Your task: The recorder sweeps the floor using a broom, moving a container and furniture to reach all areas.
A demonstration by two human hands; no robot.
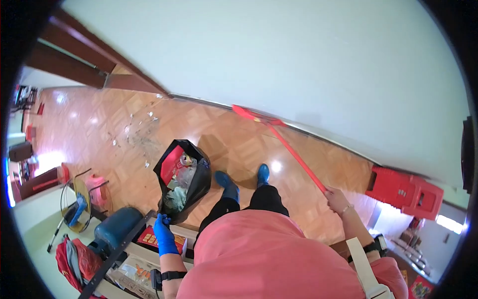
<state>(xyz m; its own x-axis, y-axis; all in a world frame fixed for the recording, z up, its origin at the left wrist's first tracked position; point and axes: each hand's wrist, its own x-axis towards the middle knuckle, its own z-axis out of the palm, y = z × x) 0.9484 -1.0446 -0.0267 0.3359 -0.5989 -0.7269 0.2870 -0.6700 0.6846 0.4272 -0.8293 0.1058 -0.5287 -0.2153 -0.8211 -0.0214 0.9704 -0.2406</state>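
Note:
My left hand (163,228), in a blue rubber glove, grips the rim of a black plastic garbage bag (199,183). The bag gapes and holds a red packet, a can and crumpled plastic. Bare, my right hand (335,200) is closed round the end of a long red handle (297,153). At its far end a red broom head (257,116) lies along the foot of the white wall, slightly blurred. Dust and scraps of litter (143,136) are scattered on the wooden floor, beyond the bag to the left.
A stack of red plastic stools (405,192) stands by the wall at right. At lower left are a blue gas cylinder (118,226), a shelf rack with boxes (138,276) and a standing fan (77,205). A brown door frame (130,69) is at upper left.

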